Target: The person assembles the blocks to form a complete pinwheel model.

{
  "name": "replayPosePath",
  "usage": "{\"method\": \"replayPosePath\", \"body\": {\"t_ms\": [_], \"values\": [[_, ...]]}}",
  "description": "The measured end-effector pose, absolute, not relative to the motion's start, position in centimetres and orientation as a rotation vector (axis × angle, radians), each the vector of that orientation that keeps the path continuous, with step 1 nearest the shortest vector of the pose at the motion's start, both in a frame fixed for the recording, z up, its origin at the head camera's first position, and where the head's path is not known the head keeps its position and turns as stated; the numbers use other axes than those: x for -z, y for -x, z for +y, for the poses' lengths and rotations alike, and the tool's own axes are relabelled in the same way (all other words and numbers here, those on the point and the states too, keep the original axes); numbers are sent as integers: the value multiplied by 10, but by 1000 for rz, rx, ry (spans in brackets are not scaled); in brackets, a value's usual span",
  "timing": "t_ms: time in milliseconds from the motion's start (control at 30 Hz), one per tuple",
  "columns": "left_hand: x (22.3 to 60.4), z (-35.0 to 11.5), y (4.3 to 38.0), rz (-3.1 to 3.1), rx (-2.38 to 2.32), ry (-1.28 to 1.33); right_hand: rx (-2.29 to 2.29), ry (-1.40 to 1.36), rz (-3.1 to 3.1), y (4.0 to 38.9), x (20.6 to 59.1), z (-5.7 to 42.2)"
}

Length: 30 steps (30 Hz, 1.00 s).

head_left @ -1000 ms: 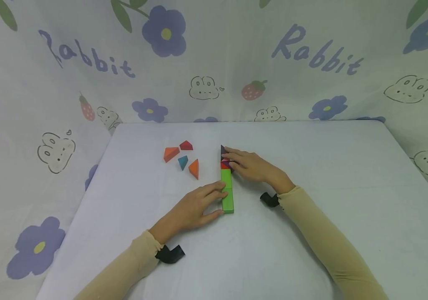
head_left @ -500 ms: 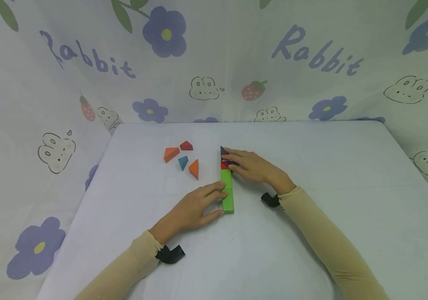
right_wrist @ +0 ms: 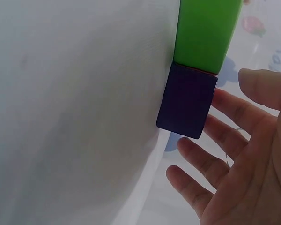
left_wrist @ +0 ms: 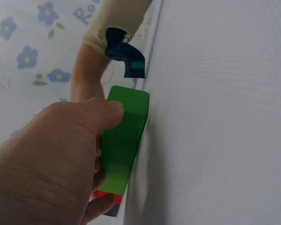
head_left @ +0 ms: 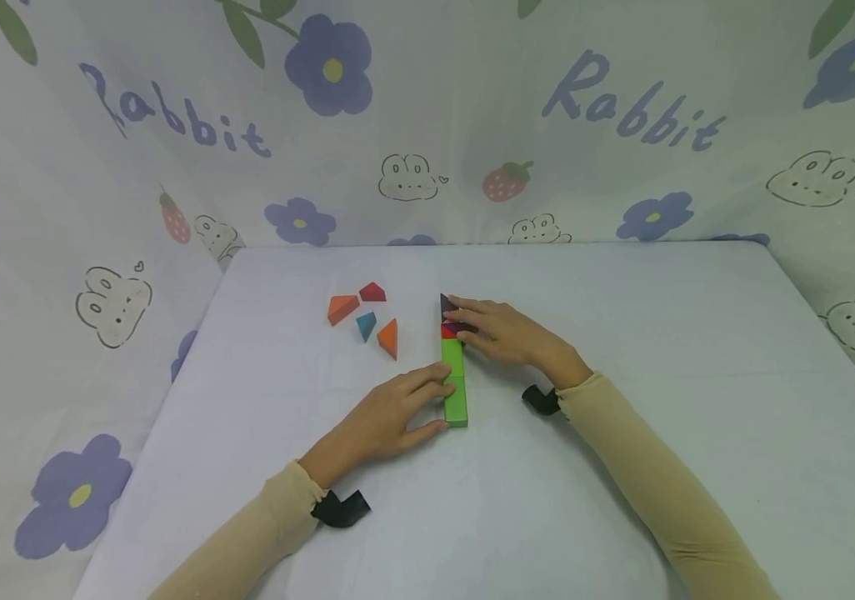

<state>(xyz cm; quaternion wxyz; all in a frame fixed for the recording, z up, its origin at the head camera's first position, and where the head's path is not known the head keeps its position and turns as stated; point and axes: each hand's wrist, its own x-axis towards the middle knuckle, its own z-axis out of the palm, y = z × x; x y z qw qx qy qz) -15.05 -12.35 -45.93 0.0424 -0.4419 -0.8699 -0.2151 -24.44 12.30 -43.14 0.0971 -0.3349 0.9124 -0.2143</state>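
Note:
A row of small blocks runs away from me in the head view. Two green blocks (head_left: pixel 453 383) lie end to end at the near side. Beyond them sit a red piece (head_left: pixel 448 332), a dark purple block (right_wrist: pixel 187 101) and a dark triangular block (head_left: pixel 446 307). My left hand (head_left: pixel 390 412) rests its fingertips and thumb along the left side and top of the green blocks, fingers extended. My right hand (head_left: pixel 510 333) lies at the far end, its spread fingers touching the dark blocks and partly hiding them. In the right wrist view the thumb stands apart from the purple block.
Left of the row lie two orange triangular blocks (head_left: pixel 388 338), a small blue block (head_left: pixel 366 326) and a small red block (head_left: pixel 372 292). A white cloth covers the table (head_left: pixel 622 317). A patterned curtain (head_left: pixel 457 100) stands behind it.

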Motion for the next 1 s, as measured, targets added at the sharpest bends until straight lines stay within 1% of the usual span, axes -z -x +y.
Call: {"method": "replayPosePath", "body": {"t_ms": [467, 1000], "values": [[461, -123, 151, -2647, 656, 1354, 629, 1066, 2733, 243, 436, 122], [462, -124, 151, -2618, 673, 1364, 625, 1070, 2754, 242, 435, 121]]}}
